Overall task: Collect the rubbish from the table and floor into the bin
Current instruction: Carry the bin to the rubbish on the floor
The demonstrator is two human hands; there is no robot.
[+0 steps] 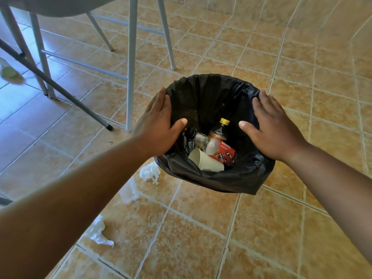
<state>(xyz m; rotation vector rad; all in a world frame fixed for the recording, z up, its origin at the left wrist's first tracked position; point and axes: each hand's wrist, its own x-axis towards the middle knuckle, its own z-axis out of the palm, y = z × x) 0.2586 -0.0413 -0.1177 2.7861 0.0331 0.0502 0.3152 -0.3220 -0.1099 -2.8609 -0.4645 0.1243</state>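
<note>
Rubbish (213, 152) already fills the bottom of the bin (211, 81), which stands on the tiled floor between the two hands. The left hand (159, 125) lies flat on the left rim, fingers straight down the outside and thumb spread over the opening; it holds nothing. The right hand (275, 127) mirrors it on the right rim, equally flat and empty.

Both palms rest on the black bag (231, 182) that lines the bin and folds over its edge. Since neither hand has curled round the rim, lifting or dragging from this pose could let the slick plastic slide, pulling the bag inward or tipping the bin. Inside, a paper cup (205, 161) leans on a red-labelled bottle (223, 152), with a yellow-capped bottle (220, 129) behind; a tilt would likely spill them back out.

Just beside the bin's left foot lies a crumpled tissue (150, 174), touching or nearly touching the bag, so shifting the bin could trap it underneath. Near it a clear cup (128, 191) is hard to see against the tiles and easy to miss or crush. A second tissue (98, 232) lies nearer the person, partly under the left arm. Well apart, past the table legs (130, 63), a blurred green-capped bottle (7, 70) could also be overlooked.
</note>
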